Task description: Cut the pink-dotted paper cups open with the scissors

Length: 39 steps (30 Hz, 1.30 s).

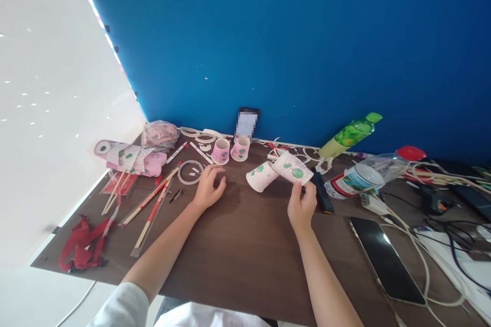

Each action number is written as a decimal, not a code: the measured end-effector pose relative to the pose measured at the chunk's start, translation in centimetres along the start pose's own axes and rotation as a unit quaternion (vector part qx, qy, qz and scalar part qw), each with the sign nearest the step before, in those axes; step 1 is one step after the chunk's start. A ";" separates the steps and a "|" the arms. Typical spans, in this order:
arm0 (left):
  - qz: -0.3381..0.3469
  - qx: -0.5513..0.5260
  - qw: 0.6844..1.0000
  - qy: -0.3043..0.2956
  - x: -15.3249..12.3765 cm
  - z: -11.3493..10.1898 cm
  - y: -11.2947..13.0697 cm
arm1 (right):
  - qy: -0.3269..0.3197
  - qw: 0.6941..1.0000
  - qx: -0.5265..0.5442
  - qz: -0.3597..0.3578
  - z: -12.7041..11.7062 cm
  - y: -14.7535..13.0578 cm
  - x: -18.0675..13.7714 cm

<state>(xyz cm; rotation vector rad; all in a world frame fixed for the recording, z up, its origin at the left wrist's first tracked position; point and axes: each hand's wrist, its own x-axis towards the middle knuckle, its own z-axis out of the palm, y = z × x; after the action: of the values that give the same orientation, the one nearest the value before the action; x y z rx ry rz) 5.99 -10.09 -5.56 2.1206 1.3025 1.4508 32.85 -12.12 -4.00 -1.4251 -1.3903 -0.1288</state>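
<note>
Two paper cups with pink patterns and green dots meet at an angle in front of me. The right one [294, 167] is gripped near its base by my right hand [302, 204], thumb and fingers pinched on it. Its other end touches the left cup [261, 178], which tilts over the table; I cannot tell whether they are fixed together. My left hand [210, 186] rests on the tabletop, fingers apart and holding nothing. Behind it stand two short cut cups [221, 152], with a white tape ring [190, 172] to its left.
Wrapped chopsticks [151, 199], a red strap [84, 245] and a paper roll [123, 156] lie left. A phone [246, 123] leans on the blue wall. At right are a green-capped bottle [347, 138], a clear bottle [355, 181], a black phone [385, 260] and cables.
</note>
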 end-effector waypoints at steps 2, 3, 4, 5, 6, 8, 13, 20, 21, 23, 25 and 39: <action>-0.010 -0.016 0.999 -0.034 -0.2 0.1 0.5 | -0.022 0.998 0.053 0.035 0.1 -0.8 -0.3; -0.020 -0.028 0.998 -0.055 -0.3 0.3 0.8 | -0.041 0.995 0.075 0.046 0.1 -1.2 -0.5; -0.034 -0.044 0.996 -0.077 -0.5 0.6 1.0 | -0.065 0.992 0.095 0.055 0.1 -1.8 -0.7; -0.048 -0.061 0.992 -0.097 -0.5 0.9 1.3 | -0.091 0.987 0.113 0.062 0.2 -2.3 -0.8; -0.060 -0.080 0.988 -0.114 -0.6 1.3 1.5 | -0.116 0.983 0.128 0.068 0.2 -2.9 -1.0; -0.079 -0.116 0.981 -0.136 -0.5 2.3 1.9 | -0.148 0.975 0.150 0.075 0.4 -3.9 -1.4; -0.115 -0.163 0.966 -0.164 0.1 3.8 2.3 | -0.143 0.974 0.167 0.060 1.0 -5.2 -1.7; -0.145 -0.126 0.978 -0.081 0.3 3.1 2.1 | -0.117 0.993 0.017 -0.015 3.7 -1.5 4.7; -0.139 -0.122 0.980 -0.074 0.3 3.0 2.1 | -0.165 0.986 -0.006 -0.038 4.5 -0.7 5.9; -0.125 -0.115 0.983 -0.071 0.2 3.0 2.0 | -0.256 0.964 -0.038 -0.058 6.1 0.6 7.9; -0.115 -0.111 0.984 -0.072 0.2 3.0 2.0 | -0.267 0.960 -0.040 -0.071 7.6 1.4 9.1; -0.222 -0.203 0.954 -0.006 0.8 2.6 1.8 | -0.268 0.960 0.064 -0.039 10.3 2.7 6.0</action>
<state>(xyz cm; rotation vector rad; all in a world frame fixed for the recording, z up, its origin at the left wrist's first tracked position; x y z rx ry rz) 9.19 -9.79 -5.11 1.4601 1.2414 1.3587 30.94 -0.16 -5.55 -1.3491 -1.8589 0.3162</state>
